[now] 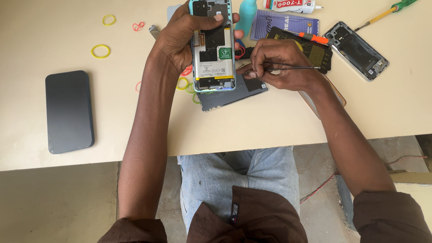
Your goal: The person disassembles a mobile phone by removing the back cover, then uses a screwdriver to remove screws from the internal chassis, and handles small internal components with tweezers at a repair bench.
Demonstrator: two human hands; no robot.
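The opened smartphone [213, 47], back cover off and battery showing, is held above the table [67, 36] with its long axis pointing away from the person. The left hand [180, 38] wraps its far end, fingers curled round both edges. Just right of its near corner, the right hand [279, 63] pinches thin black tweezers [292, 68], fingers narrow, tips toward the phone.

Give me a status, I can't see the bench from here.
Left hand grips opened phone, back off. Right hand holds tweezers at its lower edge. Loose back cover underneath, nothing blocking.
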